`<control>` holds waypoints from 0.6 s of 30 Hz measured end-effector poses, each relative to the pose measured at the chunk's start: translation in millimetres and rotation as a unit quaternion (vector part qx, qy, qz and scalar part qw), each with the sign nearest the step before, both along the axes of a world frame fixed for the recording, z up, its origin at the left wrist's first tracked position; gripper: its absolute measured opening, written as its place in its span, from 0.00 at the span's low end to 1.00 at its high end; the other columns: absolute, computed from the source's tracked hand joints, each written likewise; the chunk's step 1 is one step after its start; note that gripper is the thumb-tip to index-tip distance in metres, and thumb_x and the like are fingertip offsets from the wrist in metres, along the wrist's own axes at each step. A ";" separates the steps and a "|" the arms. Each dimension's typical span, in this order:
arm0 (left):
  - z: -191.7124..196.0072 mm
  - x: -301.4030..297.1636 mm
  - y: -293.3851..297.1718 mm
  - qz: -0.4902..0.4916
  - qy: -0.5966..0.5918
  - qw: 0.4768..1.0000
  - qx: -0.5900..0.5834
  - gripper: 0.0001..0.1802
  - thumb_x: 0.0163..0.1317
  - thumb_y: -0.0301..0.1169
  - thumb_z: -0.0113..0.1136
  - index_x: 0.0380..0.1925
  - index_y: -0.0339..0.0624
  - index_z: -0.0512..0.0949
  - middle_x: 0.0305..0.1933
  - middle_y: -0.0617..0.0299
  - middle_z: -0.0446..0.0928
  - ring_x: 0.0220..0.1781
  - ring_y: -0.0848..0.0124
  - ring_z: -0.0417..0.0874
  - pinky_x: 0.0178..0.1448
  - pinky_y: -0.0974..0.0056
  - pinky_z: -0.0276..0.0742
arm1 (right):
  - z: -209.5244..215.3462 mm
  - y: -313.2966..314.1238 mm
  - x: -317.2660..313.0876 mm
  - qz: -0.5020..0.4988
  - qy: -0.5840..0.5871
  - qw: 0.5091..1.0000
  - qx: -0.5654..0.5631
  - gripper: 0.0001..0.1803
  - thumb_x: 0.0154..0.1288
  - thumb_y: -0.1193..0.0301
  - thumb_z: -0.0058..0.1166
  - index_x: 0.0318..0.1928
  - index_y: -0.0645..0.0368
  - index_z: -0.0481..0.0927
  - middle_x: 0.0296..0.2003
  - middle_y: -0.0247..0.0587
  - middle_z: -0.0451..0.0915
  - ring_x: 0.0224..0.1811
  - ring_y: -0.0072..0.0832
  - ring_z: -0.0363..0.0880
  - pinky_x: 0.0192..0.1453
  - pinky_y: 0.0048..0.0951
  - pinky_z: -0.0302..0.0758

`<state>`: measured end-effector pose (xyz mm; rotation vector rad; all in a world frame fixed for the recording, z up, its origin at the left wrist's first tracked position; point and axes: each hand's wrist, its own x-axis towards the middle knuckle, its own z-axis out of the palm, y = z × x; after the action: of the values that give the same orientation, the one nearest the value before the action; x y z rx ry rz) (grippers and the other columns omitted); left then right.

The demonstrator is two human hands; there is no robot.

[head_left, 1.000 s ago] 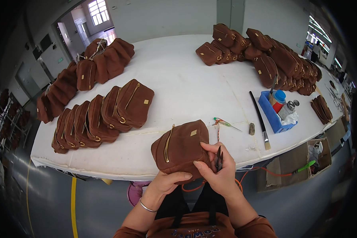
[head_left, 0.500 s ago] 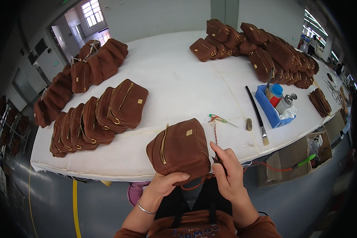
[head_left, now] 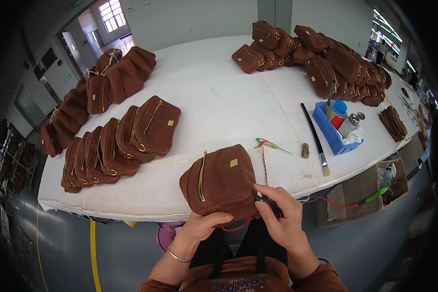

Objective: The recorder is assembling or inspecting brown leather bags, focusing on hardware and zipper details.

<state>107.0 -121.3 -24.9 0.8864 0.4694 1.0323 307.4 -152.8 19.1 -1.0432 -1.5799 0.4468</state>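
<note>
Closer to my body now, the brown pouch (head_left: pixel 221 182) sits at the tabletop (head_left: pixel 214 92) edge; my left hand (head_left: pixel 204 225) grips its underside, my right hand (head_left: pixel 280 214) pinches small snips (head_left: pixel 263 198) at its corner, ready for trimming.

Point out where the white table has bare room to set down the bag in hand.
The widest bare stretch of table runs up the middle, between the overlapping bags on the left and the far right pile. A narrower strip lies between the held bag and the brush. Around the blue tray it is crowded.
</note>
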 end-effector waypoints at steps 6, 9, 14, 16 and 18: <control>-1.2 -1.9 -1.2 0.001 0.011 1.000 -0.011 0.36 0.52 0.12 0.60 0.64 0.36 0.67 0.61 0.54 0.75 0.60 0.65 0.78 0.61 0.62 0.77 | -0.9 -2.0 -0.5 -0.005 -0.001 1.000 0.001 0.18 0.62 0.82 0.59 0.53 0.56 0.83 0.28 0.38 0.74 0.26 0.23 0.72 0.29 0.22 0.68; 0.4 -0.4 -0.8 0.004 0.000 1.000 0.000 0.36 0.51 0.12 0.60 0.63 0.36 0.67 0.61 0.53 0.75 0.60 0.65 0.78 0.60 0.61 0.78 | 1.2 -4.0 -0.1 -0.010 0.012 1.000 0.004 0.18 0.62 0.83 0.58 0.53 0.58 0.83 0.29 0.38 0.74 0.27 0.22 0.71 0.30 0.21 0.68; -5.4 -8.6 2.3 0.010 0.017 1.000 -0.021 0.35 0.50 0.12 0.61 0.62 0.35 0.69 0.61 0.53 0.75 0.59 0.65 0.79 0.58 0.62 0.79 | 6.4 -6.0 5.1 -0.015 0.027 0.999 0.028 0.18 0.61 0.84 0.58 0.52 0.60 0.83 0.30 0.37 0.74 0.28 0.22 0.70 0.30 0.21 0.67; -5.8 -16.6 4.4 0.019 0.027 0.999 -0.032 0.35 0.49 0.13 0.62 0.62 0.36 0.69 0.61 0.52 0.75 0.58 0.65 0.80 0.58 0.63 0.79 | 10.3 -7.6 6.1 -0.009 0.031 0.999 0.028 0.18 0.61 0.84 0.58 0.52 0.61 0.83 0.30 0.37 0.74 0.28 0.22 0.70 0.30 0.21 0.66; -5.1 -26.7 8.7 0.004 0.039 0.999 -0.031 0.35 0.48 0.14 0.64 0.61 0.35 0.70 0.60 0.54 0.75 0.59 0.65 0.79 0.60 0.62 0.76 | 11.4 -8.1 6.1 0.002 0.023 0.999 0.038 0.18 0.60 0.84 0.59 0.51 0.62 0.83 0.29 0.37 0.75 0.29 0.22 0.70 0.30 0.21 0.66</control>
<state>80.3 -112.6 -30.0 0.8721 0.5687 0.9884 313.5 -160.9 30.5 -0.9657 -1.5460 0.4068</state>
